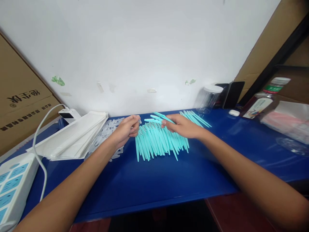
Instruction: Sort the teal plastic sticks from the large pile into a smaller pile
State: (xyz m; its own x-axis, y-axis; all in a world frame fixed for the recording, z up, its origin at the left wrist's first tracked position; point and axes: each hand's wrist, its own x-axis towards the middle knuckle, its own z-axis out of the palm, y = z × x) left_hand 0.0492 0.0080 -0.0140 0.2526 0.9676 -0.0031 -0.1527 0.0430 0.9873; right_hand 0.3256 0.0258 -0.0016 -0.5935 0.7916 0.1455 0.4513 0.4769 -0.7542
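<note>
My right hand [177, 125] pinches a few slim turquoise eyebrow razors [154, 118], their tips fanned out to the left. Below it lies a dense row of more turquoise razors [159, 141], side by side on the blue table. My left hand [128, 129] is closed, with a small clear plastic cap [140, 120] showing at the fingertips; anything deeper in the fist is hidden. Beside and partly behind that wrist spreads a heap of translucent caps [106, 130]. Farther right, a smaller group of razors [195, 118] lies near the wall.
White paper sleeves [74, 138] are stacked at left, near a power strip [14, 183] and a white cable [36, 141]. A clear jar [209, 98], a dark phone [233, 95], a bottle [263, 96] and a pink-and-white pack [287, 122] stand at right on the blue table [145, 187].
</note>
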